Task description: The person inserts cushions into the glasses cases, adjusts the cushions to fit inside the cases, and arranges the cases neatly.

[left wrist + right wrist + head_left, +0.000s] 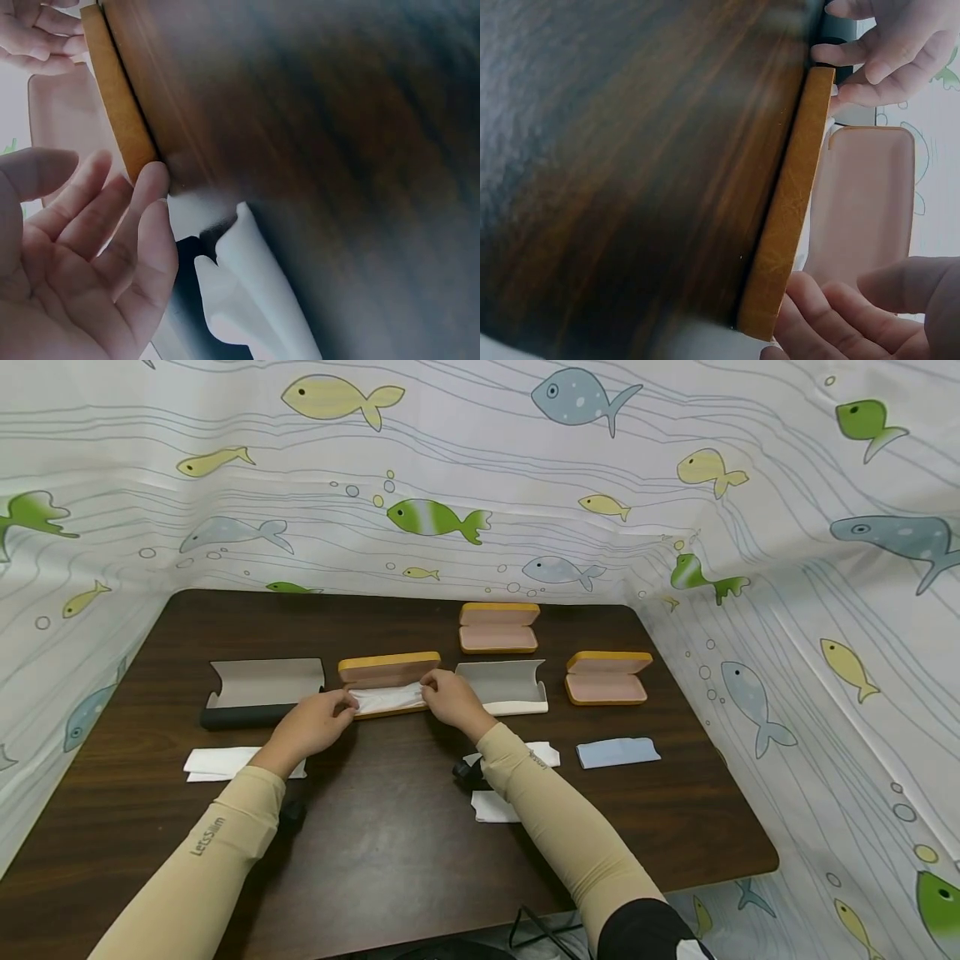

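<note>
In the middle of the table stands an opened orange-yellow glasses case [390,666] with a pink lining, and a white cloth [388,697] lies spread along its lower half. At the left end of this case is my left hand [321,718], its fingertips touching the corner while the thumb stays apart in the left wrist view. My right hand [453,697] is at the opposite end, fingers inside and against the edge, thumb spread away from them in the right wrist view. The cloth's ends are partly hidden behind the fingers.
Left stands an opened black case [251,717]; right, an opened white case [517,706] with grey lining. Two more orange-yellow cases [498,639] [606,689] stand farther off. Folded white cloths [217,763] [495,807] and a light blue cloth [618,752] lie in front.
</note>
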`<state>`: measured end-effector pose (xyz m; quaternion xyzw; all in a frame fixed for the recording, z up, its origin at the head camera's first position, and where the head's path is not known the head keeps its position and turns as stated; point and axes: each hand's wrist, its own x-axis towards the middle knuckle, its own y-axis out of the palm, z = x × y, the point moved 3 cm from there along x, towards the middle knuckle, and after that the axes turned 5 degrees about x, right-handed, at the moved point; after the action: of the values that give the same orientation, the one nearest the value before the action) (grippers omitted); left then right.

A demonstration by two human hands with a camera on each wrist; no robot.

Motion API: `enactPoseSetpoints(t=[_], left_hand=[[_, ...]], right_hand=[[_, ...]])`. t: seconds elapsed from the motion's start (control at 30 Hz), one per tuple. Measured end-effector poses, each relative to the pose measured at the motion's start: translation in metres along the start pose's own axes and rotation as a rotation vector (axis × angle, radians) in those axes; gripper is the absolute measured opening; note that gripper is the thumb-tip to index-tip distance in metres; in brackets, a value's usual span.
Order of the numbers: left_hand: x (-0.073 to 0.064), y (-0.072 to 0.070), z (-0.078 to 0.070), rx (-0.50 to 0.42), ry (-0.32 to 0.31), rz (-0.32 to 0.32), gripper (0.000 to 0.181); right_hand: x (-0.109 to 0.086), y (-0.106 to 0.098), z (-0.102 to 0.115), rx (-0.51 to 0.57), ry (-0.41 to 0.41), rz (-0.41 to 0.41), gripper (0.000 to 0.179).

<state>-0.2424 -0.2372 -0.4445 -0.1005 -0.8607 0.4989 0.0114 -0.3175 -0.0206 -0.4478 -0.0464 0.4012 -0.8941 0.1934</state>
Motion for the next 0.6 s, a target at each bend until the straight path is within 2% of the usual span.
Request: enactPoseSetpoints(t=[0.13, 0.23, 0.37, 0.5, 0.6], left_hand=[[0.000, -0.001, -0.001, -0.036, -0.003, 0.005, 0.031], [0.000, -0.004, -0.001, -0.070, -0.004, -0.016, 0.032], [-0.002, -0.013, 0.001, -0.089, -0.033, -0.104, 0.030], [-0.004, -0.025, 0.002, -0.088, -0.064, -0.247, 0.028], [0.001, -0.032, 0.000, -0.059, -0.066, -0.264, 0.040]], right_hand=[[-0.002, -0.001, -0.001, 0.001, -0.006, -0.006, 0.029], [-0.004, -0.004, -0.001, 0.025, -0.017, -0.020, 0.028], [-0.007, -0.012, -0.002, 0.098, -0.011, -0.066, 0.026], [-0.006, -0.020, 0.000, 0.170, -0.008, -0.178, 0.024], [-0.002, -0.026, 0.005, 0.138, -0.036, -0.273, 0.023]])
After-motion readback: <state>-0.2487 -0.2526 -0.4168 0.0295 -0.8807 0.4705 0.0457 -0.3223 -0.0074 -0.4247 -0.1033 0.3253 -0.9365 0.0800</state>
